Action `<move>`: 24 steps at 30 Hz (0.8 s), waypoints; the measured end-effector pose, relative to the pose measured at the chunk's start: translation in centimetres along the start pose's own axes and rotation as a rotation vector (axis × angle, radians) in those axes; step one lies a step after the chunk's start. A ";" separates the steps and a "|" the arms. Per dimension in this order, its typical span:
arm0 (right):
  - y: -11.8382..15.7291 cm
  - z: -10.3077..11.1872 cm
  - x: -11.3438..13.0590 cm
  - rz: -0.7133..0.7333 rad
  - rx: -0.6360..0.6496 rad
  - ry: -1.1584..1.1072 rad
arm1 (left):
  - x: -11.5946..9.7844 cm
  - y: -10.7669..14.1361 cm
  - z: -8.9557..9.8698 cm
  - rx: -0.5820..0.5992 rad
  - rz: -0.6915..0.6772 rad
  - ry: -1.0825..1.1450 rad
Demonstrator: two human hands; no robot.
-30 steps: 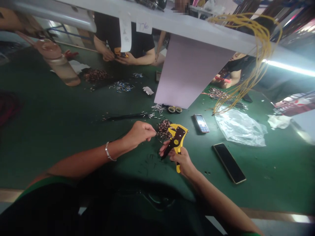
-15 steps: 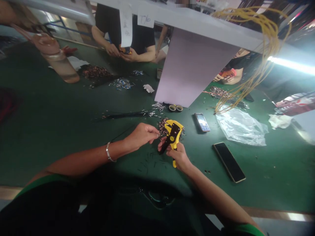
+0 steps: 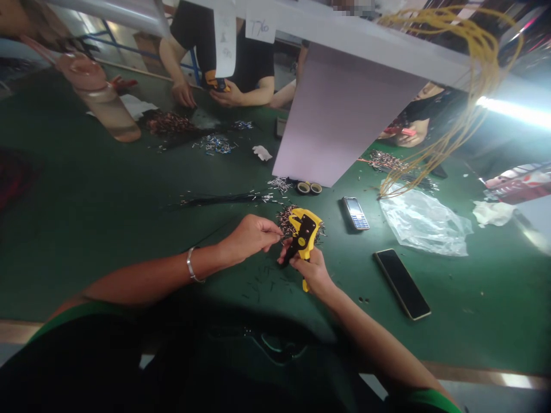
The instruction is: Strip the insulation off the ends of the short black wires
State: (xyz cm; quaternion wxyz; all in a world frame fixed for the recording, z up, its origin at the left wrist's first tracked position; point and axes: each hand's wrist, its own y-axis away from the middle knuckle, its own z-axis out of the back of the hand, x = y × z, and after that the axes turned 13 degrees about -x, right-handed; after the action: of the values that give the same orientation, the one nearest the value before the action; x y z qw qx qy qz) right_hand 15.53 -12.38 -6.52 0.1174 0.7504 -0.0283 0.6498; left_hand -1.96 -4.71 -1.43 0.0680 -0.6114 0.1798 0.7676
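Observation:
My right hand (image 3: 316, 271) is wrapped round the handles of a yellow and black wire stripper (image 3: 307, 232), its head tilted up and to the left. Close beside the tool's jaws, my left hand (image 3: 253, 236) is closed in a pinch on a thin black wire (image 3: 210, 235), whose tail runs out behind the wrist to the left. The wire's tip at the fingers is too small to make out. Under and behind the stripper lies a pile of small copper-coloured pieces (image 3: 286, 217). Short dark scraps (image 3: 262, 281) are scattered on the green table below my hands.
Beyond my hands lie a bundle of black wires (image 3: 215, 199), silvery terminals (image 3: 279, 184) and two tape rolls (image 3: 309, 188). To the right are a keypad phone (image 3: 356, 214), a smartphone (image 3: 402, 284) and a plastic bag (image 3: 426, 221). A pale panel (image 3: 344, 115) stands upright; co-workers sit across.
My left fingertips have shifted slightly right, toward the stripper. Across the table, a co-worker's hand has come off their tool and down toward the table.

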 end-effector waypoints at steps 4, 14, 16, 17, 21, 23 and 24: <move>0.0 0.0 0.0 0.012 -0.012 0.000 | 0.2 0.0 -0.1 -0.019 -0.009 -0.022; 0.0 -0.2 -0.1 0.023 -0.046 0.055 | 0.1 0.2 -0.2 0.005 -0.016 -0.049; -0.1 -0.3 -0.1 0.022 -0.057 0.055 | 0.0 0.2 -0.2 0.011 -0.015 -0.044; 0.0 -0.3 -0.2 0.024 -0.063 0.054 | -0.1 0.2 -0.2 0.011 -0.011 -0.043; 0.0 -0.6 -0.3 0.031 -0.093 0.069 | -0.6 0.4 -0.3 0.002 0.018 -0.049; -0.1 -0.7 -0.3 0.026 -0.112 0.088 | -0.8 0.4 -0.3 0.003 0.026 -0.054; -0.1 -0.8 -0.4 0.023 -0.121 0.102 | -0.8 0.5 -0.3 0.005 0.026 -0.059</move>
State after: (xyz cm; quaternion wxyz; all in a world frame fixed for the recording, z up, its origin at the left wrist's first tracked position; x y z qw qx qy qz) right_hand 14.76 -12.16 -6.79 0.1563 0.7075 -0.0702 0.6856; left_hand -1.68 -5.15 -0.61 0.0646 -0.5858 0.1876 0.7858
